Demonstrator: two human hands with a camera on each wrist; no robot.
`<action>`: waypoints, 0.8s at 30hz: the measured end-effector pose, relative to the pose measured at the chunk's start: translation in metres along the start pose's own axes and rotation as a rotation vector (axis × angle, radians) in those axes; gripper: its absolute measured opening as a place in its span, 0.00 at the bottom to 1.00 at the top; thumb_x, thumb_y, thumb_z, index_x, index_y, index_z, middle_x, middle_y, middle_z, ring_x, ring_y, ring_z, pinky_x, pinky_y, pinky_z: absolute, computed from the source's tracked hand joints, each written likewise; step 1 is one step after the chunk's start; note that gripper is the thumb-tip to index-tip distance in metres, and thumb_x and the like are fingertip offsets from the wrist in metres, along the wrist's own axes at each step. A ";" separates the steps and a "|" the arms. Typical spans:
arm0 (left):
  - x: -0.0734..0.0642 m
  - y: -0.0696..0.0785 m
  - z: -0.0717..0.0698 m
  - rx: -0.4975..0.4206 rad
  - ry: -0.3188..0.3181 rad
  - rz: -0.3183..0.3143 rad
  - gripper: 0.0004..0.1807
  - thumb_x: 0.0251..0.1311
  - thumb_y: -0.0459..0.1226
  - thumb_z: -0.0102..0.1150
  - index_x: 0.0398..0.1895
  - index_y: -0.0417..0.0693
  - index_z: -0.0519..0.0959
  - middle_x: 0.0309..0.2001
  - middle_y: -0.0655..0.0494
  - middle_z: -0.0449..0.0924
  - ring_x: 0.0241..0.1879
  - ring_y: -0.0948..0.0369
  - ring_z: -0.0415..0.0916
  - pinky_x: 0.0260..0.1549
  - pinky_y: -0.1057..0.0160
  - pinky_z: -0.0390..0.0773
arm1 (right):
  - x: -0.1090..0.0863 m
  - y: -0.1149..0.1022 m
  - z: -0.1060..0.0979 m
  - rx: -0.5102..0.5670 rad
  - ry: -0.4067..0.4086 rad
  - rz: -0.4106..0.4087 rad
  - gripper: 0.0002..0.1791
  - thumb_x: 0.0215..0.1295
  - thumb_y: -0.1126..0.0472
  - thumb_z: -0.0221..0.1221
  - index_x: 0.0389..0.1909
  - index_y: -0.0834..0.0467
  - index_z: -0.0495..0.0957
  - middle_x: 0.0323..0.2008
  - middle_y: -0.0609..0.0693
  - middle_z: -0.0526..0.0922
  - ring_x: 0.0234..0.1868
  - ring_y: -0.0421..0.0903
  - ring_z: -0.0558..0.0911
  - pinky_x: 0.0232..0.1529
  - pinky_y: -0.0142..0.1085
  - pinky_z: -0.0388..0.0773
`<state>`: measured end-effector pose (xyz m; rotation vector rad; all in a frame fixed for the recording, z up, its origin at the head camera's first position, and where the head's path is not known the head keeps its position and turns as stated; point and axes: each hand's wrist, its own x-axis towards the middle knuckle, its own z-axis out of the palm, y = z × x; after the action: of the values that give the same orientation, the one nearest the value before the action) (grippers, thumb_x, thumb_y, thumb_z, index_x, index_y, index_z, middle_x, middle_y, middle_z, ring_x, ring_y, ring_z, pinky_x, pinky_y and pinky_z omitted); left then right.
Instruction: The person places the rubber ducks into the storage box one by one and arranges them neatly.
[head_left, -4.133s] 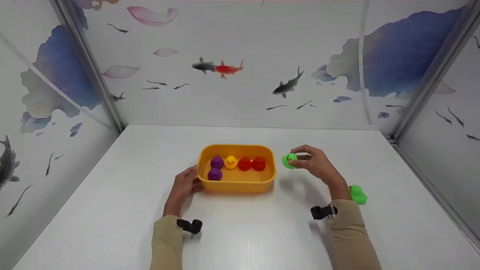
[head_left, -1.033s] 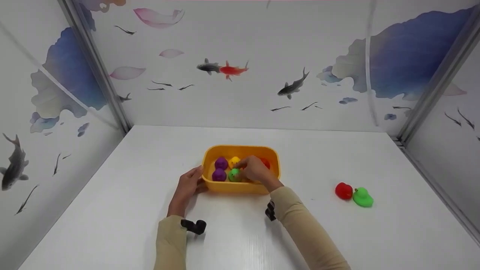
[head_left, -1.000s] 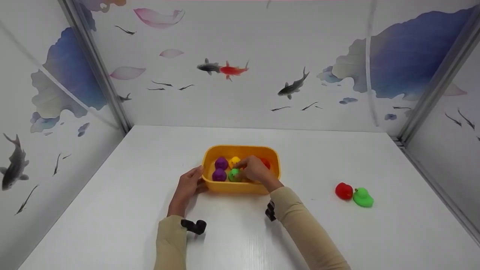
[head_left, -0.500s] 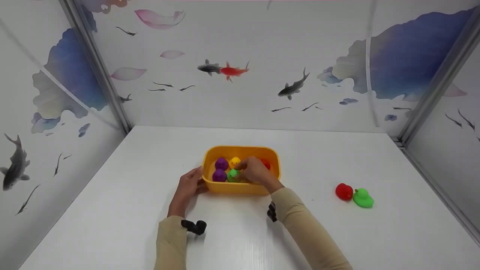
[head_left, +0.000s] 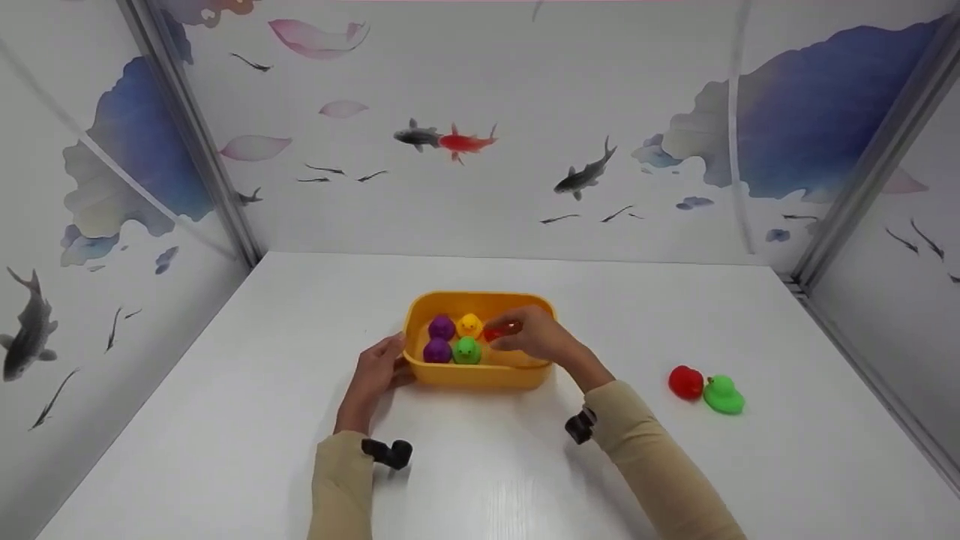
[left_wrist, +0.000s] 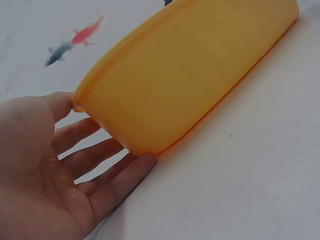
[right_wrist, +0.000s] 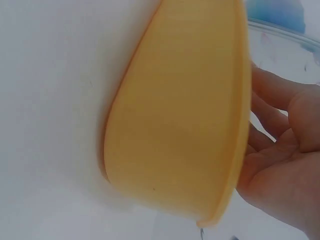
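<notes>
In the head view, my left hand (head_left: 377,371) rests against the left end of a yellow plastic tub (head_left: 480,376). Its thumb touches the rim and its loosely straight fingers lie along the end wall, as the left wrist view shows. My right hand (head_left: 534,334) hovers over the tub's right half, thumb and fingers apart. Red shows between its fingers, part of a red toy (head_left: 493,332) mostly hidden beneath. Left of it inside sit a green duck (head_left: 466,350), a yellow duck (head_left: 470,325) and two purple toys (head_left: 437,350). The tub wall hides the right fingertips in the right wrist view.
On the white table (head_left: 450,465), right of the tub, a red toy (head_left: 685,382) and a green duck (head_left: 724,394) lie side by side. White panels printed with fish (head_left: 581,178) and petals enclose the table at the back and sides.
The right hand carried a green duck from the tub's right into it, set it before the yellow duck, let go and drew back rightward. The left hand stays at the tub.
</notes>
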<state>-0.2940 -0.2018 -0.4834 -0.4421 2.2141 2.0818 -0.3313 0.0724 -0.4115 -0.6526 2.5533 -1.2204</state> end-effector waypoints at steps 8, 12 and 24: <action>-0.002 -0.001 0.000 -0.007 0.010 0.004 0.26 0.76 0.52 0.46 0.69 0.49 0.73 0.62 0.44 0.79 0.43 0.61 0.84 0.47 0.62 0.86 | -0.044 0.004 -0.045 0.034 0.038 -0.029 0.19 0.64 0.57 0.67 0.55 0.55 0.83 0.56 0.56 0.84 0.56 0.53 0.83 0.56 0.42 0.84; -0.002 -0.001 0.001 -0.001 0.014 0.005 0.26 0.76 0.52 0.46 0.69 0.50 0.73 0.62 0.44 0.79 0.43 0.61 0.83 0.47 0.62 0.86 | -0.069 0.012 -0.069 0.004 0.088 -0.033 0.19 0.66 0.57 0.65 0.57 0.56 0.82 0.57 0.57 0.83 0.58 0.55 0.82 0.56 0.45 0.83; -0.001 0.001 -0.001 0.018 0.012 -0.009 0.28 0.76 0.52 0.44 0.72 0.49 0.69 0.62 0.44 0.78 0.42 0.61 0.83 0.47 0.63 0.86 | -0.130 0.057 -0.132 -0.048 0.267 0.016 0.24 0.69 0.49 0.63 0.61 0.55 0.78 0.60 0.57 0.81 0.60 0.56 0.81 0.55 0.32 0.81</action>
<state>-0.2928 -0.2024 -0.4822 -0.4636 2.2307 2.0585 -0.2868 0.2562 -0.3708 -0.5067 2.8057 -1.3243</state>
